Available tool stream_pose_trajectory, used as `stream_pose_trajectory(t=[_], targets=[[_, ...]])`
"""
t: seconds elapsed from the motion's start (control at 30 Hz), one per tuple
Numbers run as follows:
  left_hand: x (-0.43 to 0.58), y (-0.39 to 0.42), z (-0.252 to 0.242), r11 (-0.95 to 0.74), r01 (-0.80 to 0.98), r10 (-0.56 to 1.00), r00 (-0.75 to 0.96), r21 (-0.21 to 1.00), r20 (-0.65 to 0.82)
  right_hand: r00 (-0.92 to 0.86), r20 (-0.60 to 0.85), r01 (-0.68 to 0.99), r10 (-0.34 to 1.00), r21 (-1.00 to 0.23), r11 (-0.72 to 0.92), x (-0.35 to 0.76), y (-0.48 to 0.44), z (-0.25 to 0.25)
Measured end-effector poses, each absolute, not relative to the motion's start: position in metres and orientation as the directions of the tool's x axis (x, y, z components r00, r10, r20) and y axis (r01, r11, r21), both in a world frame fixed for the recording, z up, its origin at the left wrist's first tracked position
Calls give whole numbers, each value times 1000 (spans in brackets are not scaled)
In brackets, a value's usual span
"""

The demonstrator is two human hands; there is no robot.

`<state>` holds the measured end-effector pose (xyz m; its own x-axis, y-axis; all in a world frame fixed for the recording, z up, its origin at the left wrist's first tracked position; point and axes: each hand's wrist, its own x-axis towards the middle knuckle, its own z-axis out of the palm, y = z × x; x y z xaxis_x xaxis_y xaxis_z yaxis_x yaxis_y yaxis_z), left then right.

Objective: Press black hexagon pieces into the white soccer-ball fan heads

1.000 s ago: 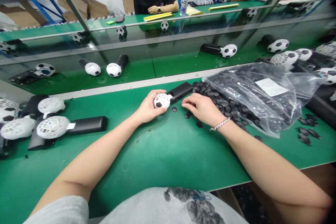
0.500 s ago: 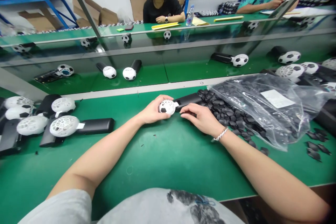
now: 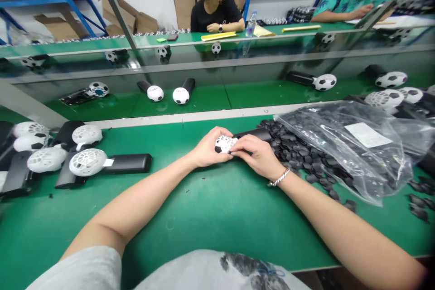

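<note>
My left hand (image 3: 205,152) is closed around a white football-shaped head (image 3: 224,142) with an openwork shell and some black patches. A black handle (image 3: 261,134) extends from it to the right, partly hidden behind my right hand (image 3: 258,156). The right thumb and fingers are pinched on a small black piece (image 3: 231,152), held against the ball's right side. Just right of that hand spreads a heap of loose black pieces (image 3: 301,152), spilling from a clear plastic bag (image 3: 363,167).
Several football-headed black-handled units (image 3: 88,161) lie at the left, with others (image 3: 385,98) at the far right. More units (image 3: 181,95) rest on the green strip (image 3: 207,95) beyond the pale ledge (image 3: 163,121). Across from me sit two people, near a water bottle (image 3: 251,25).
My right hand has moved left and now touches the ball with its fingertips, bringing the small black piece against it. The left hand still grips the ball. The view has shifted slightly.
</note>
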<state>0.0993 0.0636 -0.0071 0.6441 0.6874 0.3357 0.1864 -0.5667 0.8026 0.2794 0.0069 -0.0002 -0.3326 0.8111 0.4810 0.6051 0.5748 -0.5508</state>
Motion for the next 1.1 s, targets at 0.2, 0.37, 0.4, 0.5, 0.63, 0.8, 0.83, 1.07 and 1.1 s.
stream_pose_trajectory(t=[0.2, 0.37, 0.4, 0.5, 0.63, 0.8, 0.83, 1.07, 1.1], targets=[[101, 59, -8, -579, 200, 701, 617, 790, 357, -334, 396, 595, 855, -615, 517, 279, 14, 4], [103, 58, -12, -607, 194, 693, 604, 771, 394, -377, 314, 640, 871, -591, 491, 283, 22, 8], [103, 58, -13, -605, 194, 697, 598, 772, 396, -387, 310, 652, 868, -573, 496, 284, 23, 9], [104, 60, -13, -566, 210, 732, 573, 798, 368, -451, 326, 695, 831, -456, 556, 290, 27, 13], [103, 65, -4, -381, 226, 802, 562, 896, 199, -574, 225, 753, 787, -231, 616, 301, 39, 20], [93, 95, 27, -402, 198, 710, 684, 894, 168, -609, 96, 762, 788, -204, 614, 312, 67, 32], [89, 107, 34, -449, 235, 720, 666, 862, 194, -602, 107, 766, 792, -203, 610, 316, 75, 36], [45, 222, 56, -223, 891, 963, 139, 396, 229, -308, 184, 949, 933, -15, 316, 366, 165, 45], [39, 234, 52, -181, 902, 973, 105, 391, 208, -251, 189, 967, 949, 1, 255, 375, 178, 42]])
